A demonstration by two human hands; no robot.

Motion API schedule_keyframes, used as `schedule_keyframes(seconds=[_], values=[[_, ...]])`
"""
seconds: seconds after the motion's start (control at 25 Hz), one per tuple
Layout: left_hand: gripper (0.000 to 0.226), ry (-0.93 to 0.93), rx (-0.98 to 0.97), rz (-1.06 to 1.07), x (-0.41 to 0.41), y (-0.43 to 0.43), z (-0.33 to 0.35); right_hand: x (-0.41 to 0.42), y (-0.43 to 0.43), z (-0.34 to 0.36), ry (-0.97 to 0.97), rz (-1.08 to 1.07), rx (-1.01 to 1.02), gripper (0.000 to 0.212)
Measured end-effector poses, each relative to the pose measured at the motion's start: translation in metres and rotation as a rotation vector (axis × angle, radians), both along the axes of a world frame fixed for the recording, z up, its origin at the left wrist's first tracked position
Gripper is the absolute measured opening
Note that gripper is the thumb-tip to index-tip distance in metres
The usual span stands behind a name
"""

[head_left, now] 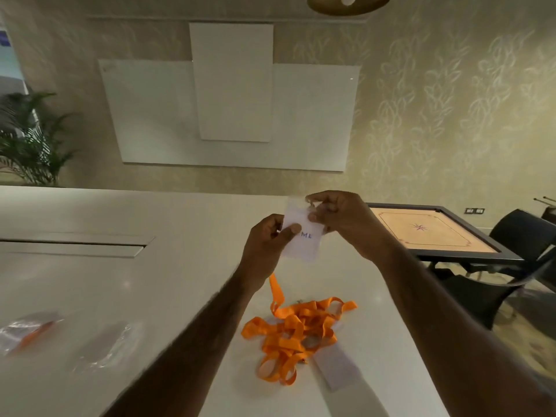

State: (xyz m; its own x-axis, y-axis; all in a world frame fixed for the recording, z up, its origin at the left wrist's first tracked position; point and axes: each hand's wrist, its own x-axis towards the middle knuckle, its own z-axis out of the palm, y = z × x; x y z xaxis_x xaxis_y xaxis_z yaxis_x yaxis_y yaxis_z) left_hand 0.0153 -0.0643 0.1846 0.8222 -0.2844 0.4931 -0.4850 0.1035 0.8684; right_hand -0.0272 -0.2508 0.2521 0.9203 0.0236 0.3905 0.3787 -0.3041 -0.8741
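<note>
White card was pinched above the pale table, left hand gripping its side edge, right hand gripping its top, over tangled orange lanyards.

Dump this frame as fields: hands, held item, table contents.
left hand: pinches white card at its left edge
right hand: pinches card's top
white card: held above table, blue writing
orange lanyards: tangled pile on table, one strap rising toward the hands
also on table: clear plastic bags at left, a pale card by the pile
</note>
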Motion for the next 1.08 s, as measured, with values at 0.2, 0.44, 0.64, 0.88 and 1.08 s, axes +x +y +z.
schedule_keyframes(seconds=[0.2, 0.44, 0.64, 0.88, 1.08], values=[[0.034, 0.088, 0.165, -0.139, -0.002, 0.009, -0.013, -0.005, -0.004, 0.010, 0.064, -0.009, 0.289, 0.011], [0.052, 0.103, 0.200, -0.243, -0.018, -0.011, -0.009, -0.002, 0.014, 0.010, 0.134, -0.012, 0.424, 0.015], [0.016, 0.088, 0.143, -0.252, -0.023, -0.018, -0.014, -0.002, 0.018, 0.024, 0.154, 0.036, 0.622, 0.025], [0.020, 0.157, 0.033, -0.053, -0.006, 0.002, -0.008, -0.014, 0.005, 0.035, 0.310, 0.122, 0.477, 0.024], [0.018, 0.123, -0.012, 0.062, -0.006, 0.001, 0.008, -0.017, 0.009, 0.022, 0.434, 0.042, 0.346, 0.020]])
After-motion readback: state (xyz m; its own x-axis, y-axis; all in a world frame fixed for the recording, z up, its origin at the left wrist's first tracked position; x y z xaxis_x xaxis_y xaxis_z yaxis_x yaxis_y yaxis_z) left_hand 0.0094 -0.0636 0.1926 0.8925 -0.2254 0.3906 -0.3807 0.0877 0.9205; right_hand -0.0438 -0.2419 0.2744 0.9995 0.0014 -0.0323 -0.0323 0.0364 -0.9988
